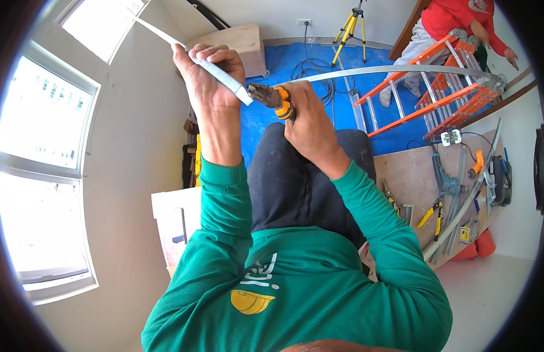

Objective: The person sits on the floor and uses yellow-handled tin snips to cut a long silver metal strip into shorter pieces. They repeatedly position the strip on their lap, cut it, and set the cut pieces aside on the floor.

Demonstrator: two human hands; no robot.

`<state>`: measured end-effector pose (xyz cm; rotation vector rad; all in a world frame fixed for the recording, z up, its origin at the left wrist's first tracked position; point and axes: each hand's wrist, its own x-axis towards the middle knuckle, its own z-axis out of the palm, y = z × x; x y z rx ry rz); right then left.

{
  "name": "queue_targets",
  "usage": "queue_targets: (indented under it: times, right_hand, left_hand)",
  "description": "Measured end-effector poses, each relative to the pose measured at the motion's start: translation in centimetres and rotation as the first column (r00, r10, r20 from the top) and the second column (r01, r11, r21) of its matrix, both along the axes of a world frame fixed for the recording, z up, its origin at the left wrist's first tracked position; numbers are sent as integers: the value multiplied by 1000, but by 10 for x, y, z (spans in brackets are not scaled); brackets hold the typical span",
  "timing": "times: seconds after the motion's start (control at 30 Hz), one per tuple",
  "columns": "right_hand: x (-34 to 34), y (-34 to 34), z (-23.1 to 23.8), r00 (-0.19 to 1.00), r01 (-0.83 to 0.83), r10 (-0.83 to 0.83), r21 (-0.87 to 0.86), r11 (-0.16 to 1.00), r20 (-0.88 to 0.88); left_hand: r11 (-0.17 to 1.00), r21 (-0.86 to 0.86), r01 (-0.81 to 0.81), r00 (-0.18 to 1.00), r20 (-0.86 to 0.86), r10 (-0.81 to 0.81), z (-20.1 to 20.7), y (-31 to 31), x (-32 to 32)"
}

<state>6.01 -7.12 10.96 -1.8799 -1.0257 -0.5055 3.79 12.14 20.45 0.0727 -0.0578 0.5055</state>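
Note:
My left hand (212,73) is raised and closed round a narrow light-grey metal strip (222,76), which runs from the upper left down to its cut end by my palm. In my right hand (310,126) is a pair of pliers (272,98) with orange and black grips. The dark jaws are right beside the strip's end; whether they bite on it I cannot tell. A second long metal strip (366,70) curves from behind my right hand toward the right. My hand hides where it begins.
An orange stepladder (424,88) lies at the far right, with a person in a red top (456,23) beside it. A yellow tripod (351,32) and black cable (316,67) are on the blue floor cover. At right, a wooden bench (407,176) carries a drill (445,176) and snips (433,217).

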Motion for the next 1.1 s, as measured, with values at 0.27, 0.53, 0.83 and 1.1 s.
queue_targets:
  times: [0.27,0.53,0.83,1.1]
  right_hand:
    - [10,13,-3,937,-347,336,-134,928,-99]
    - [-39,43,-41,554,-804,603,-180,568,-574]
    - [-22,74,-72,7,-1000,300,1,28,-954]
    - [26,100,-74,-206,-927,-178,250,-279,-962]
  left_hand:
    - [953,301,37,935,-346,73,-1,20,-56]
    - [989,122,89,957,-286,-51,-64,60,-143]
    - [985,98,144,967,-224,-119,-119,73,-176]
    - [988,-29,150,984,-88,-152,-160,47,-187]
